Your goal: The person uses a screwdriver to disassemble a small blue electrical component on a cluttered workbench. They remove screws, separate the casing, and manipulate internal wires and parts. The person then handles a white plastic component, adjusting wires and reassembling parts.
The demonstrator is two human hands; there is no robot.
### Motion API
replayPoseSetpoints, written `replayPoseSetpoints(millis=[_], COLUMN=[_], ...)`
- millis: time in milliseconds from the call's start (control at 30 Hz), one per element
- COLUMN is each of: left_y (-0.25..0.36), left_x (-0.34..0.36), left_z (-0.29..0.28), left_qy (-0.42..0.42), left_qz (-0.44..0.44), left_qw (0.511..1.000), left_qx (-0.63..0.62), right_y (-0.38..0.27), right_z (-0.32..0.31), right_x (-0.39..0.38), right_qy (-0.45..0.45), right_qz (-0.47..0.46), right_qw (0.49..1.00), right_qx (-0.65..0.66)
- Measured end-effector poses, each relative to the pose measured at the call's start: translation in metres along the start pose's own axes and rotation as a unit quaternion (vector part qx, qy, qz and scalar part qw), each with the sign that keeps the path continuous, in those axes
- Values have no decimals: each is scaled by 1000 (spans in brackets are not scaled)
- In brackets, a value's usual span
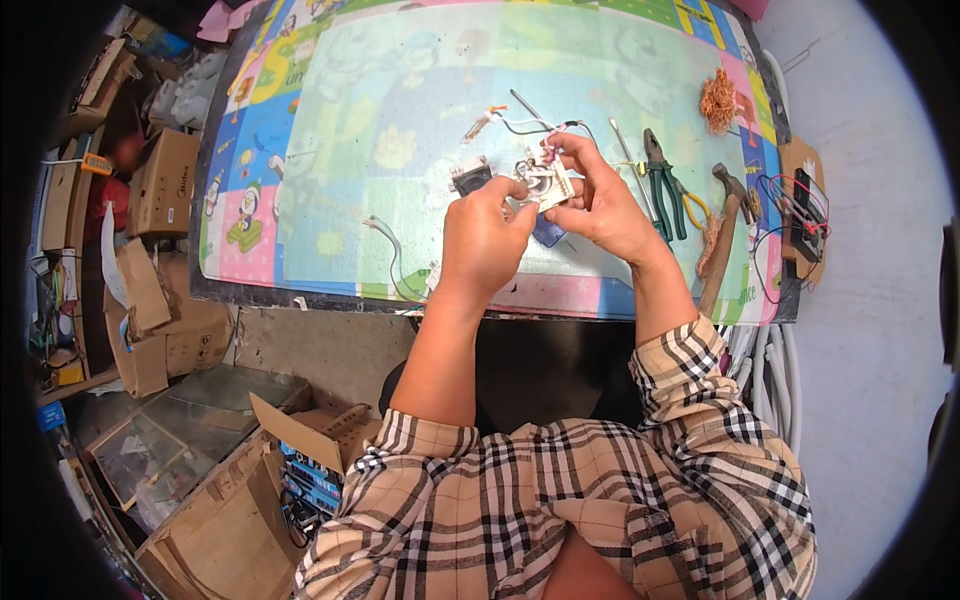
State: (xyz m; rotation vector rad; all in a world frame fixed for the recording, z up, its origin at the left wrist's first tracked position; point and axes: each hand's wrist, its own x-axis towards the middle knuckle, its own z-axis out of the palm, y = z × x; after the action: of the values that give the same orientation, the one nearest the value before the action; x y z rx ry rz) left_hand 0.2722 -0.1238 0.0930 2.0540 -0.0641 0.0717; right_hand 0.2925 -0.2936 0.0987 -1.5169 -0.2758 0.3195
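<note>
Head view shows a person in a plaid shirt (560, 490) with both forearms over a desk (350, 170), holding a small white part (550, 188) between the two hands. This white part is above the desk's near half. The left hand (485, 230) is at its left side, thumb and fingers drawn narrow on the edge. The right hand (605, 205) grips it from the right, thumb below and fingers curled over the far side; what the fingertips do behind the part cannot be told.

Just left of the white part, next to the left hand's knuckles, is a black-and-white piece (470, 177). Beyond the white part lie loose wires (490, 118) and a thin metal shaft (527, 107). On its near side, a blue object (547, 232) shows partly between the hands. Farther left of it and nearer the person, a pale cable (393, 250) curves on the desk.

To the right of the white part come a long slim rod (633, 165), green-handled pliers (660, 185), a yellow-handled tool (696, 210) and a hammer (732, 205) with a wooden handle. Farther right is a black device (808, 208) with red and black leads. Beyond the white part and to its right sits a tangle of copper-coloured wire (717, 101). Well to its left, off the desk, stands a cardboard box (166, 185).
</note>
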Motion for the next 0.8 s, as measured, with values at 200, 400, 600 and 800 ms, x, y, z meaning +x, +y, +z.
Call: replayPoseSetpoints(millis=[200, 400, 600, 800], left_y=[-5, 0, -5, -22], left_x=[0, -2, 6, 10], left_z=[5, 6, -11, -23], left_qy=[32, 69, 7, -107], left_qz=[38, 48, -46, -123], left_qw=[998, 996, 970, 768], left_qx=[39, 34, -237, -619], right_y=[-3, 2, 12, 11], right_z=[5, 1, -9, -12], right_x=[-1, 1, 2, 3], right_qy=[10, 37, 36, 27], right_qz=[-22, -19, -12, -13], right_qw=[998, 999, 996, 983], right_qx=[-55, -22, 86, 179])
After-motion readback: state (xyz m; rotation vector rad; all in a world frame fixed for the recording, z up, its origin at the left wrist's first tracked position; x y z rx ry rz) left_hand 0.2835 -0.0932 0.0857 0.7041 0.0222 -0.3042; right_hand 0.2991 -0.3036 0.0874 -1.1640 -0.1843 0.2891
